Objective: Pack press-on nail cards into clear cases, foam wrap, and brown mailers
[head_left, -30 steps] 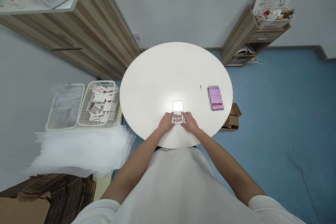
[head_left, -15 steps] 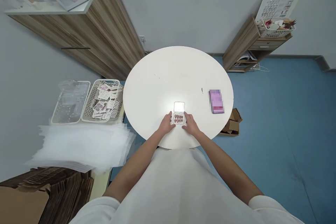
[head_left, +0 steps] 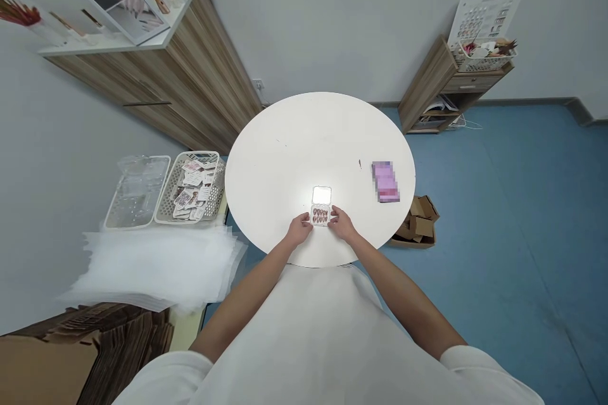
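A small clear hinged case (head_left: 321,207) lies open near the front edge of the round white table (head_left: 294,152). Its lower half holds rows of dark red press-on nails, and its lid lies flat behind it. My left hand (head_left: 300,228) grips the case's left edge with curled fingers. My right hand (head_left: 341,223) pinches its right edge. Both hands rest on the tabletop.
A purple packet (head_left: 385,181) lies on the table's right side. Left of the table stand a basket of printed cards (head_left: 192,187), a clear tray (head_left: 137,191) and a pile of clear bags (head_left: 156,266). Cardboard boxes (head_left: 418,218) sit on the blue floor.
The hands and the case stay together. My head has shifted, so the whole scene sits slightly lower and further left in view.
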{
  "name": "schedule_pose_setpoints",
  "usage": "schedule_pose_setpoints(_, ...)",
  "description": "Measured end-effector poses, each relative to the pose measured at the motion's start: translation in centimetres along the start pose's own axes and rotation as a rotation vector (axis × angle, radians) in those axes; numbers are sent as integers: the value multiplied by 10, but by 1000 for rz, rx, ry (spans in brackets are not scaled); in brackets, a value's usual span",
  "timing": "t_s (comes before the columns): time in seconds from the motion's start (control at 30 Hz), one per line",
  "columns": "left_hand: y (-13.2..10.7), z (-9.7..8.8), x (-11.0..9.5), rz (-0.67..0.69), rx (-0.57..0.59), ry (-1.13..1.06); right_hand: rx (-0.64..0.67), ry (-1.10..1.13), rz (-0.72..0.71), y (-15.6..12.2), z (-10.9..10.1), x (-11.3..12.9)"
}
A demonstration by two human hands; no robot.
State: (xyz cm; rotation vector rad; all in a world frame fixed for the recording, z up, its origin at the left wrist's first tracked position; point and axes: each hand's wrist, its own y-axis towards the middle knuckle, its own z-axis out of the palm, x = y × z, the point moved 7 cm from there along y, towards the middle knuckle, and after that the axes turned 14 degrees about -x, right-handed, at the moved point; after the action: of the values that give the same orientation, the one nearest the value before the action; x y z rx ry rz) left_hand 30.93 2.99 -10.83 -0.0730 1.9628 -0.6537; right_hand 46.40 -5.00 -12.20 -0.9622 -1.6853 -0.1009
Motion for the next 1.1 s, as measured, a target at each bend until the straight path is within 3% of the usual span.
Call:
schedule_pose_setpoints(0.23, -15, -2, 2, -31, -9, -91, 7, 220, 34, -16, -10, 9)
schedule_pose_setpoints(0.5, -40, -13, -24, -39, -22, -322, 109, 438, -22, -39, -25, 49)
schedule_pose_setpoints(0.67, -45, -17, -32, -80, 9, -427, 102, 464, -24, -41, -27, 58)
schedule_pose_setpoints(0.83, -46, -14, -34, -100, 47, -466, 39, 513, 127, -29, -35, 45)
schedule_pose_setpoints(0.97, -49, -10, -36, -104, 105, -474, 193, 630, 281, -24, -30, 48)
schedule_pose_setpoints(1.1, -53, -8, -36, -127, 154, -451, 222, 626, 264, -19, -30, 61)
